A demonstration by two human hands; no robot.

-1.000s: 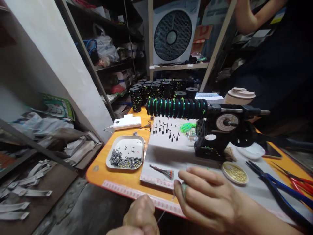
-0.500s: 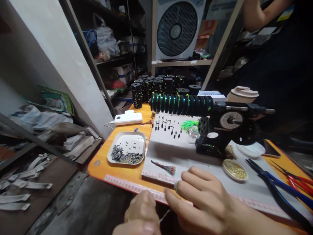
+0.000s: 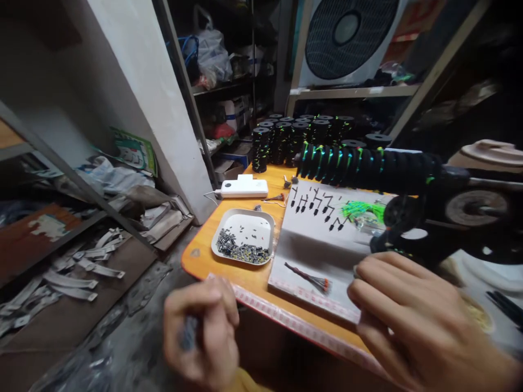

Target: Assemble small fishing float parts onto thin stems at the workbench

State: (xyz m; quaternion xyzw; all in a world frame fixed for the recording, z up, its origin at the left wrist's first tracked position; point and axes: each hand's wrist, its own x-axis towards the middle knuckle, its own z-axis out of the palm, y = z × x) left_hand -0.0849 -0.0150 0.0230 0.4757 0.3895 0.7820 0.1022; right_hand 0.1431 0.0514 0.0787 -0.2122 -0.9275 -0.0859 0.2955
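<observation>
My left hand (image 3: 204,326) is closed in front of the table's near edge, thumb against the curled fingers; what it pinches, if anything, is too small to make out. Over the right part of the grey board (image 3: 281,280), my right hand (image 3: 412,310) has its fingers curled together, their tips hidden or too blurred to show what they hold. Between the hands a small brush-like bundle with orange tips (image 3: 308,277) lies on the board. A white tray (image 3: 216,253) of small dark and yellowish pieces sits behind my left hand.
A black winding device with a ridged roller (image 3: 347,166) stands at the right. Black spools (image 3: 281,141) are grouped behind it. Also on the table are a white power strip (image 3: 245,188), green strands (image 3: 363,212) and small black parts (image 3: 312,201). A fan (image 3: 347,32) stands behind.
The view has swung left, shifting the table rightward. My hands have moved apart, the left one outward and raised, the right one over the board near the device. The other person is no longer clearly visible.
</observation>
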